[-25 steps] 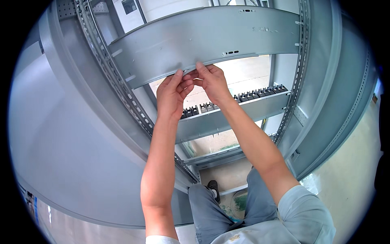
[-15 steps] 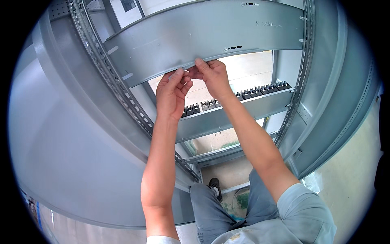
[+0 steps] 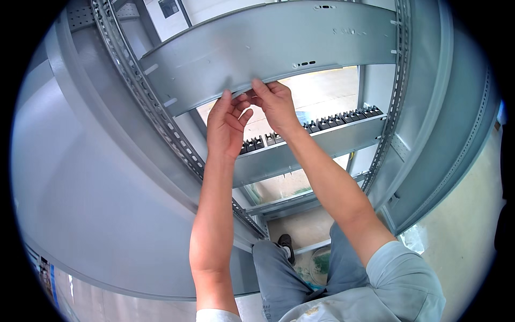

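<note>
Head view: reaching up with both bare hands to the lower edge of a wide grey metal panel (image 3: 268,45), running crosswise between a perforated left upright (image 3: 146,104) and a perforated right upright (image 3: 398,88). Clamped on that edge with the right hand (image 3: 276,104), with the thumb on the front face and fingers bent underneath. Touching the edge just beside with the thumb of the left hand (image 3: 228,126), with the other fingers loosely curled below; cannot tell whether pinching it, or whether holding anything small between the fingertips. Below the hands, a lower crossbar (image 3: 316,146) with a row of mostly black notched blocks (image 3: 335,121) along its top.
</note>
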Demonstrator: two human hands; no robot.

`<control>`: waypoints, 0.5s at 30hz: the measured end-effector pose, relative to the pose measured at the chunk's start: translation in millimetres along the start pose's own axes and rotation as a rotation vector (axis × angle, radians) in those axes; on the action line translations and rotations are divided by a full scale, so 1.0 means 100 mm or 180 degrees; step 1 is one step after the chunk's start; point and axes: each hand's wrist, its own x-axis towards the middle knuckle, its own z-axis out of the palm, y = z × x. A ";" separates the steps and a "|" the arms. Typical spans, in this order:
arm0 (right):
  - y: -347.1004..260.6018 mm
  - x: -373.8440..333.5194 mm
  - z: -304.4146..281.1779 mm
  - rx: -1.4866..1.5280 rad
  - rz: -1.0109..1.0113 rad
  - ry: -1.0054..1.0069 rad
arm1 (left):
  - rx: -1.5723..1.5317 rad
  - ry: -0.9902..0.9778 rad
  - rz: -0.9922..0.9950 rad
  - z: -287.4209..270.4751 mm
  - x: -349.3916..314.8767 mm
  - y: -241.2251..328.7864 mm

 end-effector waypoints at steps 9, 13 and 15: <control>0.13 -0.05 0.16 -0.0834 -0.0667 0.0492 | 0.0163 -0.0029 0.0211 0.01 -0.02 -0.10; 0.08 -0.09 0.16 -0.0808 -0.0620 0.0235 | 0.0193 0.0073 0.0244 -0.01 0.02 -0.08; 0.06 -0.08 0.11 -0.0743 -0.0524 0.0093 | 0.0266 0.0158 0.0251 -0.01 0.00 -0.09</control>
